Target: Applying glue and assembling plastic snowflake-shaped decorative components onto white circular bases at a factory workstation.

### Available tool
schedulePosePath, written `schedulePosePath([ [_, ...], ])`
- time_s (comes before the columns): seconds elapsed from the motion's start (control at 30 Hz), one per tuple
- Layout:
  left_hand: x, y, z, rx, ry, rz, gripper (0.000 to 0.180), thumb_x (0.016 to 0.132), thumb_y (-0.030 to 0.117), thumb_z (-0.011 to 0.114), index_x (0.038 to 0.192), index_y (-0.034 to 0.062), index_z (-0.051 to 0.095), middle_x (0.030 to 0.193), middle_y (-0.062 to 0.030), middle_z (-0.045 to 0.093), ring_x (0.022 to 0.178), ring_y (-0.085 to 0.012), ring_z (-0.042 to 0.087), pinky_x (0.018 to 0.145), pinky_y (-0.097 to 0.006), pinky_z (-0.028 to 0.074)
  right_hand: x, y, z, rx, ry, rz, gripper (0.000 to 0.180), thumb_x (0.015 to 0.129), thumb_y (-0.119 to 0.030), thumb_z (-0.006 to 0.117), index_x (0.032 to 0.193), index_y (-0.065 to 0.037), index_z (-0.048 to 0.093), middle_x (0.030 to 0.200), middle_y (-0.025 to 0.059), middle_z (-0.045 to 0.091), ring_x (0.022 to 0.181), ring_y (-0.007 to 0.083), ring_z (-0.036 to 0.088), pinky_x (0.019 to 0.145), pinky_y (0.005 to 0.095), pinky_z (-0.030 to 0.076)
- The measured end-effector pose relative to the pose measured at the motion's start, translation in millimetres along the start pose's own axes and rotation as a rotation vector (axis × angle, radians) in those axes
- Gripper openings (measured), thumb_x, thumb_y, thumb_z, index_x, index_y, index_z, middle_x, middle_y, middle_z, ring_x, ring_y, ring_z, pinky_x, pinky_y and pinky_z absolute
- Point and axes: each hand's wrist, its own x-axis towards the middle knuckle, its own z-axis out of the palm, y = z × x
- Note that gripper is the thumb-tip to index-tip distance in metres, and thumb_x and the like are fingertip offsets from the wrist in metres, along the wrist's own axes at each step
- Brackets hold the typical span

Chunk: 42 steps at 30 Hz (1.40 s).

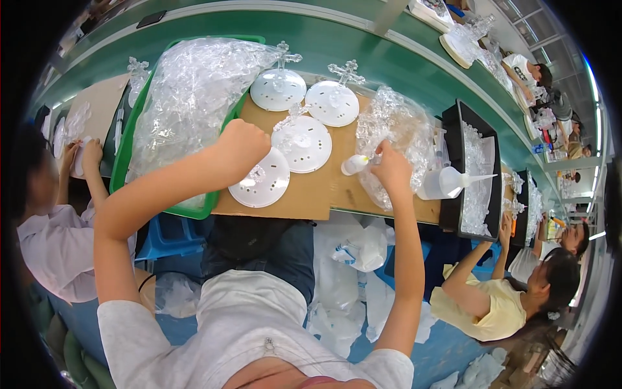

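While four discs (302, 144), seemingly topped, are lying between back and front edges of the cardboard (285, 209), left hand (245, 144) is clenching, right hand (392, 167) reaching beside bottle (354, 165), hold untellable, bagged clear pieces (188, 97) remaining.

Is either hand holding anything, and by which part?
Cannot be told: left hand curled, any hold hidden; right hand beside the small white bottle, contact unclear.

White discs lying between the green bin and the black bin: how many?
4: the back-left disc and back-right disc, the middle disc, and the front disc, just below the left hand. Others could be hidden.
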Motion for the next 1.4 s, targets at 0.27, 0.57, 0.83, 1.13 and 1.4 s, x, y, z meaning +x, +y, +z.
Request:
schedulePosePath([
  [0.27,-18,28,1,0.146,0.068,-0.212,0.02,0.07,0.01,0.063,0.09,0.0074,0.058,0.083,-0.0059,0.058,0.077,-0.0214,0.059,0.061,-0.033,0.044,-13,19,-34,0.6,0.624,0.012,0.041,0.074,-0.016,0.066,0.113,-0.008,0.056,0.085,0.0077,0.064,0.075,0.0226,0.062,0.069,0.0372,0.05],
  [0.57,-48,132,33,-0.631,0.538,-0.216,0.033,0.077,0.012,0.064,0.108,0.0024,0.061,0.116,-0.0161,0.057,0.114,-0.0322,0.054,0.092,-0.042,0.045,-71,-82,-51,1.597,0.188,-0.172,0.045,0.081,-0.025,0.062,0.119,-0.002,0.054,0.093,0.0068,0.058,0.077,0.0131,0.056,0.066,0.0277,0.048],
  [0.83,-13,152,72,-0.548,0.544,-0.142,0.061,0.079,0.029,0.064,0.131,0.0022,0.047,0.14,-0.0168,0.042,0.134,-0.0314,0.036,0.109,-0.051,0.023,29,-122,-65,-0.002,0.211,-0.832,0.035,0.077,-0.016,0.071,0.11,-0.021,0.062,0.101,0.0062,0.06,0.072,0.0273,0.063,0.059,0.0372,0.051],
  [1.13,-19,135,103,-0.315,0.477,-0.258,0.056,0.084,0.021,0.05,0.135,-0.0001,0.041,0.139,-0.0199,0.041,0.127,-0.0331,0.042,0.106,-0.05,0.029,26,-130,-84,-0.149,0.111,-0.674,0.011,0.08,-0.02,0.066,0.09,-0.016,0.065,0.091,0.0055,0.061,0.074,0.027,0.064,0.062,0.0383,0.05],
  [1.4,-10,132,118,-0.316,0.453,-0.293,0.058,0.082,0.022,0.051,0.134,-0.0022,0.042,0.141,-0.0207,0.038,0.132,-0.0317,0.037,0.109,-0.046,0.026,38,-111,-80,-0.11,0.209,-0.596,0.012,0.08,-0.022,0.066,0.09,-0.015,0.065,0.092,0.0069,0.061,0.075,0.0286,0.064,0.065,0.0402,0.05],
])
